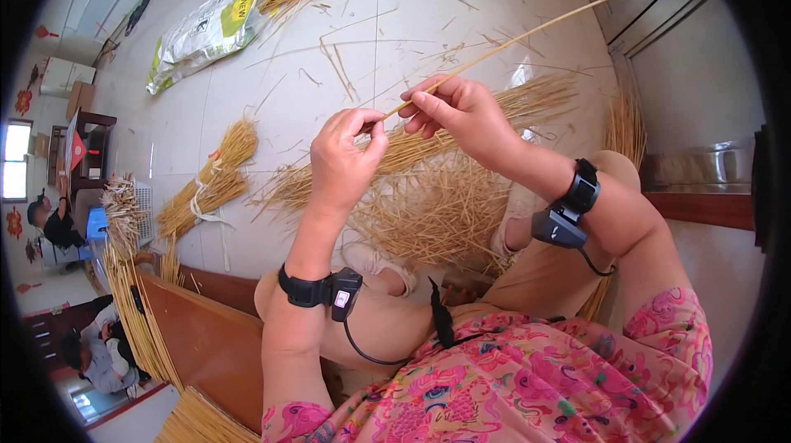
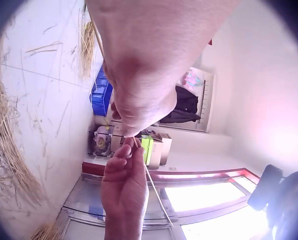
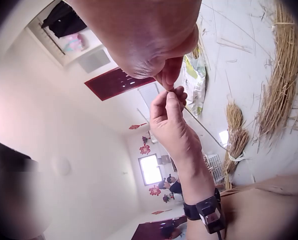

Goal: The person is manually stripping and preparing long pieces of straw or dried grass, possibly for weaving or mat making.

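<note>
A long, thin straw stalk (image 1: 568, 24) slants from between the two hands up to the far right in the head view. Its near end is pinched between thumb and fingertips of the left hand (image 1: 342, 159). Just beyond, the right hand (image 1: 470, 117) pinches the same stalk, its other fingers loosely bent. Both sets of fingertips are close together in the right wrist view, where the left hand (image 3: 176, 127) faces the camera. In the left wrist view the stalk (image 2: 159, 197) runs past the right hand (image 2: 124, 187). Below the hands lies a heap of loose straw (image 1: 437, 212).
A tied straw bundle (image 1: 206, 179) lies on the tiled floor at left, and a printed plastic bag (image 1: 214, 27) with straw lies farther off. More stalks (image 1: 136, 319) rest by a wooden board (image 1: 202, 319). A metal-framed door (image 1: 700, 72) stands at right. Other people sit at far left.
</note>
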`<state>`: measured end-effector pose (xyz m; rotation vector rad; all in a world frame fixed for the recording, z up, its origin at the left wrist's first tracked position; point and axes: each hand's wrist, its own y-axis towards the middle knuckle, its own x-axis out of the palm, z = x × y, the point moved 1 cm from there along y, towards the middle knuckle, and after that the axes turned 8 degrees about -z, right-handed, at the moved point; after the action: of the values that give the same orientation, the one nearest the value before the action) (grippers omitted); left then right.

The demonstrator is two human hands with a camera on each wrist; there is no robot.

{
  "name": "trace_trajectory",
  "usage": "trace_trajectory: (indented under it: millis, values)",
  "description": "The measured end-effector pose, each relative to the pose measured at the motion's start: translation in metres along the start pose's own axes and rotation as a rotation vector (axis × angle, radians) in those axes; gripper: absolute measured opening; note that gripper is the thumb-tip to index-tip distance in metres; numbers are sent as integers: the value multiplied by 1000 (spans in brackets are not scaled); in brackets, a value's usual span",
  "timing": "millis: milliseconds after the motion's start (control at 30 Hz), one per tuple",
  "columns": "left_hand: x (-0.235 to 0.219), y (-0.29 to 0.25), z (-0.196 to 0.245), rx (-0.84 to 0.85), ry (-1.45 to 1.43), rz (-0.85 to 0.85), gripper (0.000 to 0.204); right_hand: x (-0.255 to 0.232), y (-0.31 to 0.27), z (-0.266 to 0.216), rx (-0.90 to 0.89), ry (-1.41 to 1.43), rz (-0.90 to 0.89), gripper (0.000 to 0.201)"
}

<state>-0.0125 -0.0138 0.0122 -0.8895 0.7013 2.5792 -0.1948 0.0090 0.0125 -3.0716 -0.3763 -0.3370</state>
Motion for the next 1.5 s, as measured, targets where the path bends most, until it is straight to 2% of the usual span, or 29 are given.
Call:
trace_trajectory:
  millis: [167, 267, 367, 467, 667, 767, 867, 967, 1000, 1100, 1233, 1333, 1433, 1500]
  values:
    - [-2, 2, 6, 138, 239, 57, 10, 5, -2, 1, 2, -14, -9, 20]
    - [1, 2, 4, 162, 273, 73, 9, 7, -3, 3, 9, -17, -8, 19]
    - [1, -1, 11, -43, 145, -18, 8, 9, -3, 7, -9, -25, -11, 18]
    - [7, -4, 9, -27, 85, 28, 7, 8, -3, 12, -11, -37, -18, 17]
    - [10, -4, 0, 31, 146, 26, 6, 8, -4, 14, -8, -77, -25, 18]
    - [8, -3, 0, -58, 178, 24, 3, 8, -4, 15, -5, -83, -22, 18]
    - [12, -4, -7, -239, -120, 11, 3, 8, -3, 13, -1, -16, 7, 17]
    - [6, 0, -3, -399, -462, 142, 4, 5, -1, 12, 10, 61, 63, 18]
    - [1, 3, -11, -430, -483, 187, 4, 3, -1, 12, 15, 83, 85, 18]
    - [-23, 8, -30, -451, -483, 168, 3, -6, -1, 6, 73, 89, 59, 20]
    - [-32, 6, -32, -385, -392, -129, 10, -8, -2, 2, 40, 13, -9, 20]
    - [-21, 3, -13, -396, -404, -256, 12, -5, -2, 1, 18, -60, -51, 18]
    - [-13, 0, -7, -324, -340, -270, 10, -5, -1, 4, 1, -84, -72, 17]
    - [-10, -1, -7, -361, -331, -263, 9, -4, -1, 4, 22, -76, -69, 17]
